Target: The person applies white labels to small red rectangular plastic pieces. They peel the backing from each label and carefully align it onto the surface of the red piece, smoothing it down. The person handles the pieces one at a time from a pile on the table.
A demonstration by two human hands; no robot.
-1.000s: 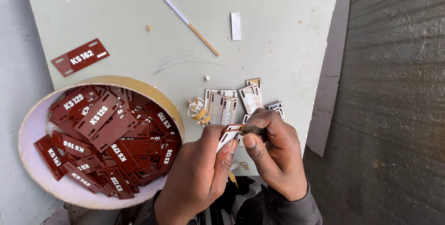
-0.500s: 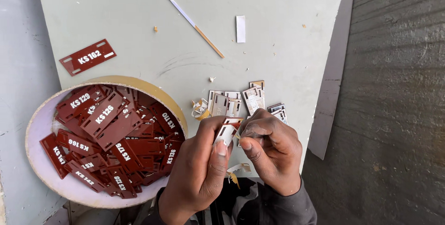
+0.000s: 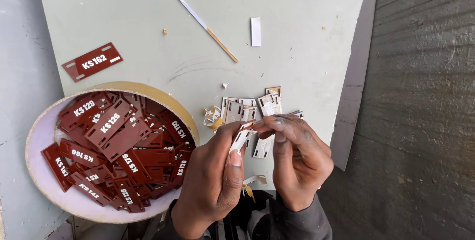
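A: Hands? 
B: Left hand [image 3: 215, 171] and right hand [image 3: 297, 163] together — both pinch one small tag [image 3: 241, 138], near edge of the board [image 3: 297, 62].

A: Colour? 
B: Pale, possibly backing film — unclear. Bowl [image 3: 44, 131] of red tags [image 3: 123, 146] left.

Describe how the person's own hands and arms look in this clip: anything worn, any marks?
Both hands are bare: no gloves, rings or watch in view. The right hand ends in a dark grey long sleeve at the wrist. The left hand shows no sleeve before the picture's edge. Pale dust smudges the right fingertips.
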